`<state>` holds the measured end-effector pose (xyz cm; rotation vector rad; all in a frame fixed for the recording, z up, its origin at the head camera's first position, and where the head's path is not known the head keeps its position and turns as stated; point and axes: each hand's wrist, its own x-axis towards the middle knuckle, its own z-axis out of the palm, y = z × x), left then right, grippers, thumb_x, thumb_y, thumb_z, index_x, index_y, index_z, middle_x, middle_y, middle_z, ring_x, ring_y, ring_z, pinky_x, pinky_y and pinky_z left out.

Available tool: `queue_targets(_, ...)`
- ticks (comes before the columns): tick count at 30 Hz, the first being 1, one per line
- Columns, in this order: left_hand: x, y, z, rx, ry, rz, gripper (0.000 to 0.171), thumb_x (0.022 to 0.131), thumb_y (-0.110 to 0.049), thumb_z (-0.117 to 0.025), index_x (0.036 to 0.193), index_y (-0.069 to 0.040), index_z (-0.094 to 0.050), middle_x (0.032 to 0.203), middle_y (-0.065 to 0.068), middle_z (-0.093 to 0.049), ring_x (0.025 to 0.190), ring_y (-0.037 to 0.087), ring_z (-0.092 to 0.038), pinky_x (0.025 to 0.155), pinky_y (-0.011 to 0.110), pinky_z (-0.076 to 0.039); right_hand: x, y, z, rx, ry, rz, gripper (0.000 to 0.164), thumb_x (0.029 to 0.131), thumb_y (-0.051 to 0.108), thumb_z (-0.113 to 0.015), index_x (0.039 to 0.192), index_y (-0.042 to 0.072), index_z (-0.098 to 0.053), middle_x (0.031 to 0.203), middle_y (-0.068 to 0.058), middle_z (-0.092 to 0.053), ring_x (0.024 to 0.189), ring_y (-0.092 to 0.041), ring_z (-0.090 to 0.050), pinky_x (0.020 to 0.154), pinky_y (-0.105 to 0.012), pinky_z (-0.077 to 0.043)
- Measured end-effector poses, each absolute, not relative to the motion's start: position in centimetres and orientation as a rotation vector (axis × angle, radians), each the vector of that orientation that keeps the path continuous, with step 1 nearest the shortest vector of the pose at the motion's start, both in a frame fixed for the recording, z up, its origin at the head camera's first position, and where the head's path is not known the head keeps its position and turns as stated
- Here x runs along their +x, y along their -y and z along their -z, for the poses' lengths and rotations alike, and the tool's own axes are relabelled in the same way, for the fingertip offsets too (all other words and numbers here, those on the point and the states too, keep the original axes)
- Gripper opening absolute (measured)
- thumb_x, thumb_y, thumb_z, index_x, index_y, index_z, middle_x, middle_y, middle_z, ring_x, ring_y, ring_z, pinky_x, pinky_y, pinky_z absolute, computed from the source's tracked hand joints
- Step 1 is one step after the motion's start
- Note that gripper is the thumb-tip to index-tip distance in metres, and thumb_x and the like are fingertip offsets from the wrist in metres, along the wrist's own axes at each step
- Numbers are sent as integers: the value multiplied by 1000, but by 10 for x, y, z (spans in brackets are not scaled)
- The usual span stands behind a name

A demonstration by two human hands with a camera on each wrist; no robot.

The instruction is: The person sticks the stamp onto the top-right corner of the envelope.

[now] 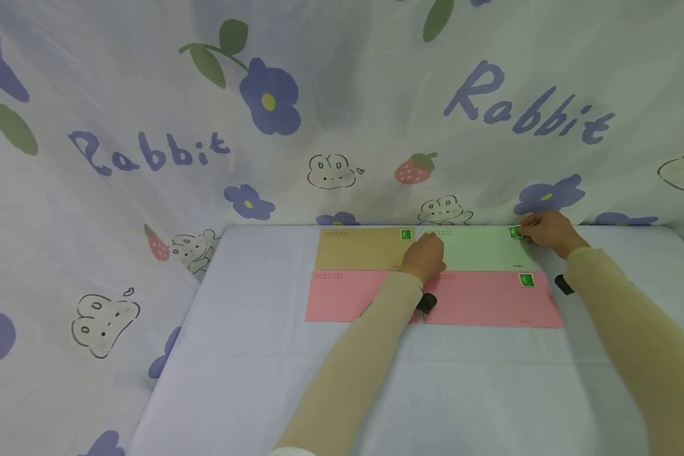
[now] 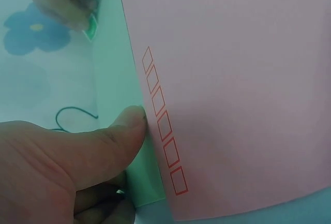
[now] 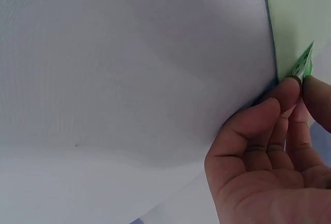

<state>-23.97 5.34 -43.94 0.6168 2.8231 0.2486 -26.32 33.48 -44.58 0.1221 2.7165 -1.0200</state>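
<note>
My right hand pinches a small green stamp between thumb and fingertip. The stamp stands tilted at the top right corner of the pale green envelope. My left hand rests at the left end of that envelope, its thumb laid on the paper near the border with the pink envelope. Its other fingers are partly hidden under the thumb in the left wrist view. Left of this hand lies a tan envelope with a green stamp on its top right corner.
Below, a right-hand pink envelope bears a green stamp; a left-hand pink envelope is partly covered by my left sleeve. All lie on a white-covered table. A printed curtain hangs along its back edge.
</note>
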Motion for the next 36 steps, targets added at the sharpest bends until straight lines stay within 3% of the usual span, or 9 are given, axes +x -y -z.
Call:
queue_targets(4,-240,-54,439,618,-2821,-237,18,95,-25,-72,106,-10,-74,153,8,-48,143,16,-41,108,22,-42,-263,-333,444,113,-2733,980,42,102,18,-56,124,-17,-56,112,-32,-62,92,-34,-61,71,-33,-48)
queue_targets(11,-240,-55,435,630,-2819,-195,23,95,-26,-72,111,-10,-74,153,8,-48,144,17,-40,107,22,-43,-263,-334,442,101,-2756,908,43,102,20,-55,124,-17,-56,113,-34,-61,98,-42,-57,78,-45,-49)
queue_targets(24,-239,-55,438,645,-2814,-177,23,97,-25,-70,114,-10,-74,152,9,-48,143,18,-41,106,22,-44,-262,-332,445,55,-2783,856,42,101,20,-53,121,-17,-57,109,-34,-63,98,-45,-57,79,-50,-49)
queue_targets(36,-240,-55,440,631,-2809,-192,20,96,-23,-71,111,-12,-75,153,8,-47,144,17,-39,106,21,-44,-262,-331,449,55,-2804,833,42,101,21,-52,121,-15,-58,119,-36,-58,102,-47,-56,80,-52,-50)
